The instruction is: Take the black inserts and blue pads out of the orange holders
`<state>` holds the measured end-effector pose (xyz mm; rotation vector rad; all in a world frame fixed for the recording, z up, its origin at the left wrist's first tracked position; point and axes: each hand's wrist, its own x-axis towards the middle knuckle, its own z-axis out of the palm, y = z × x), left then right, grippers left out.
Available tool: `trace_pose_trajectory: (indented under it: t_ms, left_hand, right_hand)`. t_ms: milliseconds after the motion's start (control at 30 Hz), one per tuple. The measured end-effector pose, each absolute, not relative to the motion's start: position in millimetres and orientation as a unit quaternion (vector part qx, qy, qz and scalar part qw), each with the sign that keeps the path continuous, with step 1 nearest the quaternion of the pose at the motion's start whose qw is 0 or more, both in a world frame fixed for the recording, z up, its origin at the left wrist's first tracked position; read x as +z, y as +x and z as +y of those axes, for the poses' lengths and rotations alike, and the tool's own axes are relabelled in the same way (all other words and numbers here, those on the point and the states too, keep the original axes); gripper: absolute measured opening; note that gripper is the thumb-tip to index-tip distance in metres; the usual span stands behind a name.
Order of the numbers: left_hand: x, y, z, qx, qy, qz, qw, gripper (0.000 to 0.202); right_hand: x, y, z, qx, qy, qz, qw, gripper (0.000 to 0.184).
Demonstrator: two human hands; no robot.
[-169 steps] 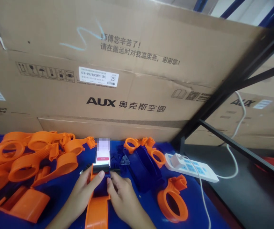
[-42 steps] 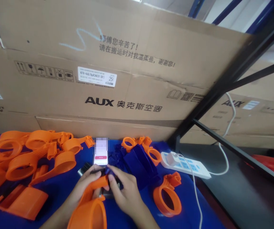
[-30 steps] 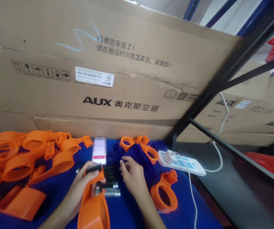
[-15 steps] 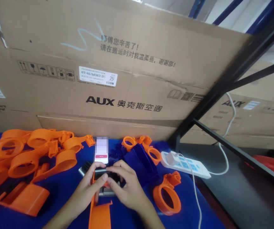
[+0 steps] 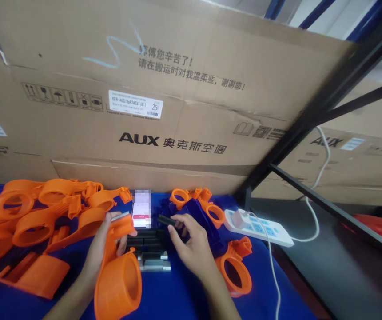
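Note:
My left hand is closed around the neck of an orange plastic ring holder, whose wide ring hangs toward me. A silvery strip shows along the top of its clip end. Between the thumb and fingers of my right hand is a short black bar, apart from the holder. Below and between the hands lie several black bars and grey metal pieces on the blue cloth. A phone with a lit screen stands just behind them.
Several orange ring holders are heaped at left. Dark blue plastic parts lie right of centre, beside a single orange holder. A white power strip with a cable sits by the black metal frame. Cardboard stands behind.
My hands, together at the clip end before, have separated. The left has raised and turned the holder, bringing its ring into view; the right has moved right with a black bar.

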<state>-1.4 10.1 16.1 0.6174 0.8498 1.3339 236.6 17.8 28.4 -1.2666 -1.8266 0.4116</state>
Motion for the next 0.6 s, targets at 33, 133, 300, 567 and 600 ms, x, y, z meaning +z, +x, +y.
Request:
trace_pose_trajectory:
  t_ms: [33, 133, 300, 567, 600]
  left_hand:
    - [18.5, -2.5, 9.7, 0.592, 0.268, 0.373, 0.662, 0.05]
    - [23.7, -3.5, 8.3, 0.601, 0.258, 0.368, 0.66, 0.045]
    - [28.2, -6.2, 9.1, 0.596, 0.26, 0.37, 0.663, 0.048]
    - [17.5, -3.7, 7.1, 0.612, 0.298, 0.366, 0.634, 0.042]
    - [14.4, -2.5, 6.9, 0.611, 0.318, 0.367, 0.625, 0.042]
  right_hand:
    - [29.0, 237.4, 18.5, 0.162, -0.498, -0.751, 0.402, 0.012]
    - [29.8, 234.9, 18.0, 0.165, -0.459, -0.807, 0.332, 0.012]
    - [27.4, 225.6, 13.4, 0.18, -0.409, -0.852, 0.273, 0.015]
    - [24.2, 223.0, 13.0, 0.188, -0.413, -0.853, 0.259, 0.016]
    - [25.4, 222.6, 12.7, 0.196, -0.408, -0.849, 0.274, 0.015]
